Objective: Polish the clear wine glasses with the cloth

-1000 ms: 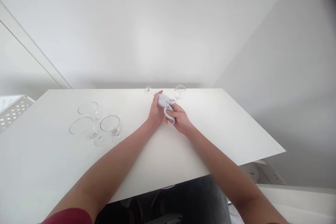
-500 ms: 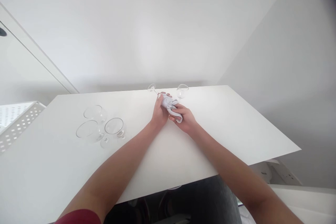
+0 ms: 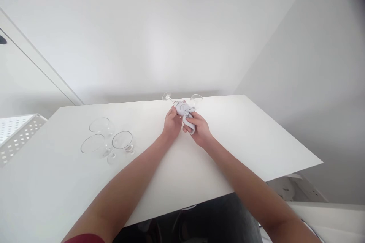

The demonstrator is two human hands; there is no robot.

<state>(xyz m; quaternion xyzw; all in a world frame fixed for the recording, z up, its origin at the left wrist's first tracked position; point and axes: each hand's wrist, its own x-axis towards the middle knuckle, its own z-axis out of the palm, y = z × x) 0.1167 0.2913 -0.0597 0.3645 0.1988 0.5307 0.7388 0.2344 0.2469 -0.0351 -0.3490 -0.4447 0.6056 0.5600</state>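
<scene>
Above the white table, a stemmed glass (image 3: 167, 96) is held tilted, its foot pointing up and left and its bowl mostly hidden by a light grey cloth (image 3: 182, 108). My left hand (image 3: 172, 122) is closed around the wrapped bowl from the left. On the other side, my right hand (image 3: 199, 128) grips the bunched cloth, a loose fold hanging between its fingers. Just behind the hands stands another clear glass (image 3: 196, 100), upright near the table's far edge.
Three clear stemmed glasses stand in a cluster on the left, among them a nearer glass (image 3: 122, 140). The white table (image 3: 228, 136) ends close to the wall. A white perforated rack (image 3: 21, 136) is at far left, and a dark seat (image 3: 211, 220) is below the front edge.
The cloth and the glass in it have turned slightly in my hands, and my left fingers have shifted lower round the bowl. The camera view has moved a little.
</scene>
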